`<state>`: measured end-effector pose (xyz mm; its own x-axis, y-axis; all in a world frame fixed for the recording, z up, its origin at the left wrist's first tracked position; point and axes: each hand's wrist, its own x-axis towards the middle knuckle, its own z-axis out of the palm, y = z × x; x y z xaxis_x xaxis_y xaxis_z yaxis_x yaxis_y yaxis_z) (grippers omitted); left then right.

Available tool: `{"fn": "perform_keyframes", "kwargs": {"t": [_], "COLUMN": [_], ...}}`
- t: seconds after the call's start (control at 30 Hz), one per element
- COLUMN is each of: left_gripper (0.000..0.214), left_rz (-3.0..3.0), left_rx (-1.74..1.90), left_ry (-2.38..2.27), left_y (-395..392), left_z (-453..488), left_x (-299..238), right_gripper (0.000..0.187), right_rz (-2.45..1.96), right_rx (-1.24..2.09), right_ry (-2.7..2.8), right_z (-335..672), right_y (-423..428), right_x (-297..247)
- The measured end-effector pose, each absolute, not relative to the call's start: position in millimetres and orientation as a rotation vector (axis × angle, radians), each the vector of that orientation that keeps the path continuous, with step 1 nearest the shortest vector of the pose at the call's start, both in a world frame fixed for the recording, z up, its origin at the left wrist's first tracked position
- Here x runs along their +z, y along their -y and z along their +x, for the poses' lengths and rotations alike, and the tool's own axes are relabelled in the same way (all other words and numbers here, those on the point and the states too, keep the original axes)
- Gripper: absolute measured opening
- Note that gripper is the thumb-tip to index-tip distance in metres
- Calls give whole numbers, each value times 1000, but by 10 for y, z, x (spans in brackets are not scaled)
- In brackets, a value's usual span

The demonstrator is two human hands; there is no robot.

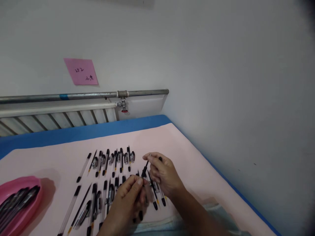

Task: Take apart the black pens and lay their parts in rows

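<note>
My left hand (pixel 131 195) is closed, thumb and fingertips pinched on the lower part of a gel pen (pixel 144 171) whose black end section points up. My right hand (pixel 163 172) is closed too, its thumb and forefinger pinching the thin dark upper end, which looks like a pen refill (pixel 147 163). A small rounded black end (pixel 160 159) sticks out above the curled fingers of my right hand; what it belongs to is hidden. Below both hands lie clear pen barrels (pixel 105 196), thin refills with amber ends (pixel 79 208) and black caps (pixel 99 200), partly covered by the hands.
An upper row holds more barrels (pixel 83 167), refills and caps (pixel 133 156). At left stands a pink basin (pixel 36 205) with several dark pens (pixel 22 205). Pink paper (pixel 61 154) covers the blue table (pixel 133 124). Walls, a radiator (pixel 73 118) and a pipe (pixel 93 95) border it.
</note>
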<state>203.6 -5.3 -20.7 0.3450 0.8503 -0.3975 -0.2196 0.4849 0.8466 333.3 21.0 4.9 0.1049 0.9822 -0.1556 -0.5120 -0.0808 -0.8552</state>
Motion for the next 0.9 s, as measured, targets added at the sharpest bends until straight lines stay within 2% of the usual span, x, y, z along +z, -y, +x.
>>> {"fn": "perform_keyframes", "kwargs": {"t": [0.2,0.6,0.8,0.9], "left_gripper": [34,39,43,42], "left_rz": [813,836,863,854], "left_rx": [725,601,819,813], "left_ry": [-946,-1062,-1123,-1062], "left_y": [44,-68,-153,-117], "left_z": [2036,1912,1881,1910], "left_x": [-258,-131,-119,-117], "right_gripper": [21,22,21,22], "right_rz": [-904,-930,-993,-1013], "right_rx": [1309,935,1178,1316], "right_ry": [603,463,536,587], "right_z": [3434,3787,3479,3260], "right_y": [-267,-439,-324,-229], "right_x": [67,20,-6,-12]}}
